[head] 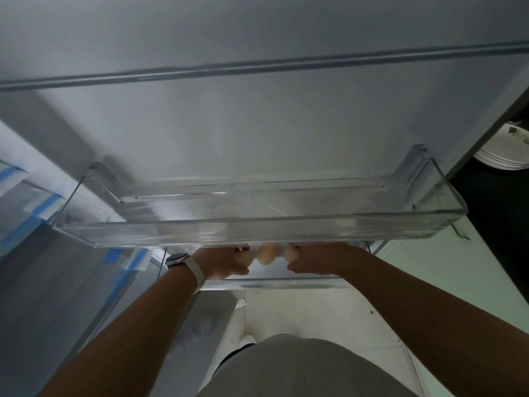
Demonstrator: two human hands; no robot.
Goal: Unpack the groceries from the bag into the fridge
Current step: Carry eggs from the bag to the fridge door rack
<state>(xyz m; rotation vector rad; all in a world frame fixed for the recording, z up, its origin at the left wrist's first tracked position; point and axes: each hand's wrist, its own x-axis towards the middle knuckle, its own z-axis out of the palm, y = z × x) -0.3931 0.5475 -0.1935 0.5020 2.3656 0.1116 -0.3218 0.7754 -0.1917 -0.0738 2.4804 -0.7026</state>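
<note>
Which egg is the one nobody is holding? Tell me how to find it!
Start at the big clear plastic door shelf on the white fridge door. Just under its front edge, the left hand and right hand reach in. The pale tan egg sits bare in the gap between them, while the eggs beside it are partly covered by fingers.

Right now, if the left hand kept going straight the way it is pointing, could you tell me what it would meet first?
Most likely the eggs: the left hand reaches forward under the clear upper door bin, fingers apparently already at the nearest egg. Behind them should be the fridge door's inner wall, though depth is unclear.
</note>
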